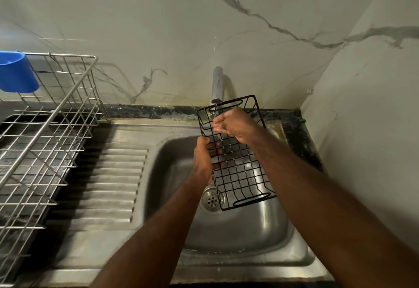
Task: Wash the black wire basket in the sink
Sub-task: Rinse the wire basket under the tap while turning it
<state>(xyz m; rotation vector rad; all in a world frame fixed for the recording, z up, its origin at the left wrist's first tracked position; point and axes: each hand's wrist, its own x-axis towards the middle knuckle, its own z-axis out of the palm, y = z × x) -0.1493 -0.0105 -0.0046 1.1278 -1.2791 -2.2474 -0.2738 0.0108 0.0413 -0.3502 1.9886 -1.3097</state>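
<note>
The black wire basket (240, 174) hangs tilted over the steel sink (244, 238), its far end under the chrome tap (217, 86). A thin stream of water runs from the tap onto it. My left hand (203, 158) grips the basket's left side, fingers curled through the wires. My right hand (233, 125) is inside the basket near its far end, fingers curled under the stream and against the wires.
A ribbed steel drainboard (113, 181) lies left of the basin. A silver wire dish rack (43, 138) stands further left with a blue cup (17, 72) hooked on it. The drain (210, 200) sits below the basket. Marble walls close in behind and at the right.
</note>
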